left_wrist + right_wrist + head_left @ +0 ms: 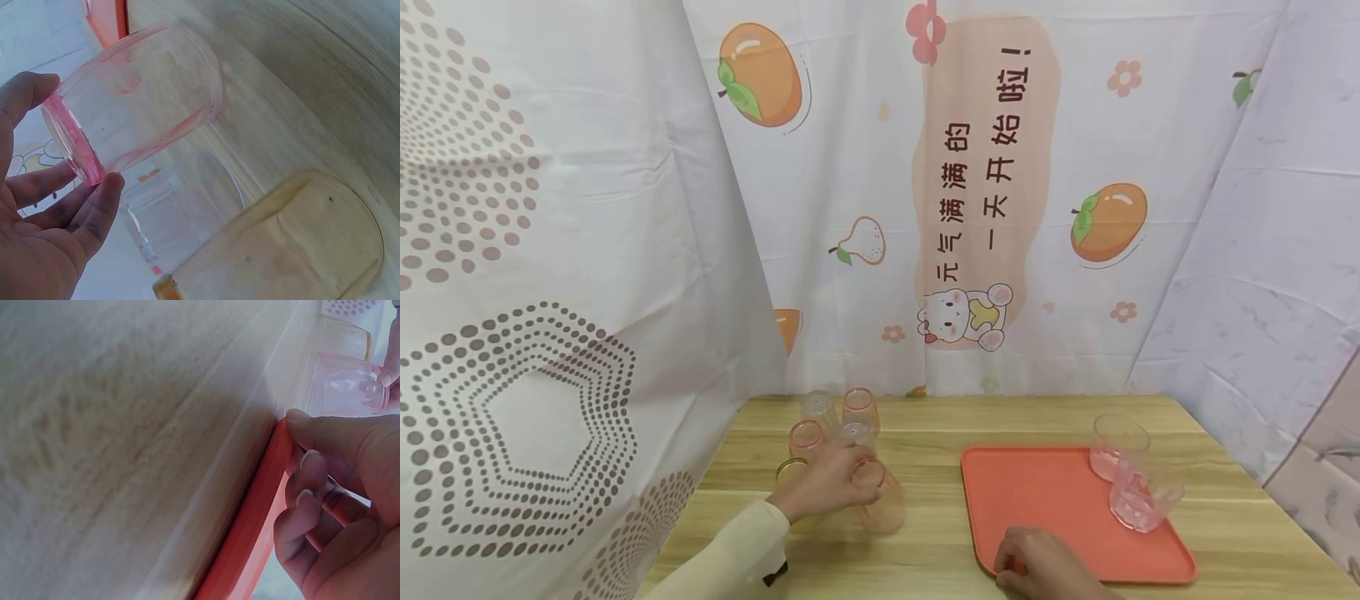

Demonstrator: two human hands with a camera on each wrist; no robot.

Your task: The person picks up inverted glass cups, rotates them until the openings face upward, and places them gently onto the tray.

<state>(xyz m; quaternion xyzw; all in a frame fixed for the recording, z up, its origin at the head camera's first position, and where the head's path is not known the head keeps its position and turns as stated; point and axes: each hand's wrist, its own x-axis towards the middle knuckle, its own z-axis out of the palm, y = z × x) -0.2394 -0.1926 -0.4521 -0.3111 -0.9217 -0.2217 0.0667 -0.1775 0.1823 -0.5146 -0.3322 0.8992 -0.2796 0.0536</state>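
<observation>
My left hand [827, 485] pinches a clear pink glass [147, 100] by its thick pink end. That glass stands tilted slightly, its wide end towards the tabletop; whether it touches the wood I cannot tell. Close by in the left wrist view are a clear glass [181, 212] and an amber glass [294, 244]. At the near edge of a red tray [1037, 492] is my right hand [1047, 563]. In the right wrist view its thumb lies on the tray's rim [253, 525] and the other fingers curl beside it, holding the edge.
Several upturned glasses cluster around the left hand, including a pink-rimmed glass [860, 408] and a clear glass [817, 407] at the back. Two clear pinkish glasses, a rear one [1108, 458] and a front one [1138, 504], are at the tray's right side. Patterned curtains [850, 167] hang behind the wooden table [917, 425].
</observation>
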